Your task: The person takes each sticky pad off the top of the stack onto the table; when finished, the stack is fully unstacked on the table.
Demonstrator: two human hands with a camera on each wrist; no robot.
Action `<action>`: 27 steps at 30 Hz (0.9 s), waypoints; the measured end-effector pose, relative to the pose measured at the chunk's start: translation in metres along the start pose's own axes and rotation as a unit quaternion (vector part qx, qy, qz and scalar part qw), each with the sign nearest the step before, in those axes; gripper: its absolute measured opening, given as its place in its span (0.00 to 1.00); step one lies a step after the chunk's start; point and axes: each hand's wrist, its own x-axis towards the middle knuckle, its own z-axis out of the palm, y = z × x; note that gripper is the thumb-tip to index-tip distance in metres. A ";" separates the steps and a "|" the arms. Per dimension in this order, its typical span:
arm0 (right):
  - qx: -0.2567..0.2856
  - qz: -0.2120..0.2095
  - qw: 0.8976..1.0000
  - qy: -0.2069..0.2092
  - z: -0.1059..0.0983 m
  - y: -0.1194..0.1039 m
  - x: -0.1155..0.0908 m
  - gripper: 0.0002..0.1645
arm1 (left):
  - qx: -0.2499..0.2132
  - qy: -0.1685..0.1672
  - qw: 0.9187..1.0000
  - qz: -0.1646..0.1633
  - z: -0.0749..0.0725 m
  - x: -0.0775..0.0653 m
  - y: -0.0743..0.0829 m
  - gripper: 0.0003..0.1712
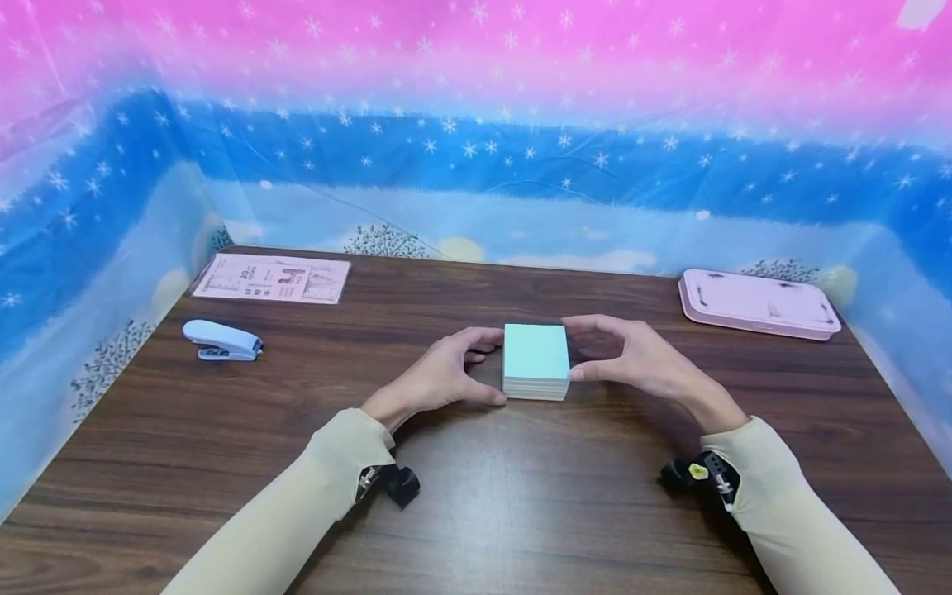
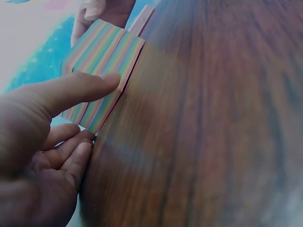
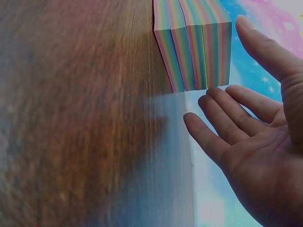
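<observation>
A thick block of note paper (image 1: pixel 535 357) with a pale blue top sheet lies flat on the brown wooden table (image 1: pixel 521 504). Its edges show rainbow stripes in both wrist views (image 2: pixel 102 52) (image 3: pixel 194 42). My left hand (image 1: pixel 446 376) brackets its left side; the straight thumb (image 2: pixel 80 87) lies against the striped edge, and the other fingers curl loosely away from it. My right hand (image 1: pixel 640 359) stands at the right side. Its fingers (image 3: pixel 222 123) are spread and straight, close to the block, with its thumb tip at the near right corner.
A light blue stapler (image 1: pixel 221 340) lies at the left of the table. A printed sheet (image 1: pixel 273 278) sits at the far left, and a flat pink case (image 1: pixel 757 303) at the far right. A starry blue and pink backdrop (image 1: pixel 476 149) walls in three sides.
</observation>
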 end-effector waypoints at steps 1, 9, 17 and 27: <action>0.000 -0.001 1.000 -0.002 0.000 0.000 0.000 0.45 | 0.004 0.002 1.000 0.001 0.000 0.000 0.000 0.53; -0.007 -0.008 1.000 -0.006 0.000 0.000 0.000 0.46 | 0.024 0.013 1.000 0.009 0.004 0.002 -0.001 0.51; -0.032 -0.012 0.999 -0.003 0.000 0.000 0.000 0.47 | 0.040 0.021 0.999 0.017 0.006 0.003 -0.003 0.51; -0.052 -0.014 0.999 -0.007 0.002 -0.003 0.000 0.52 | 0.050 0.022 0.998 0.017 0.006 0.003 -0.001 0.51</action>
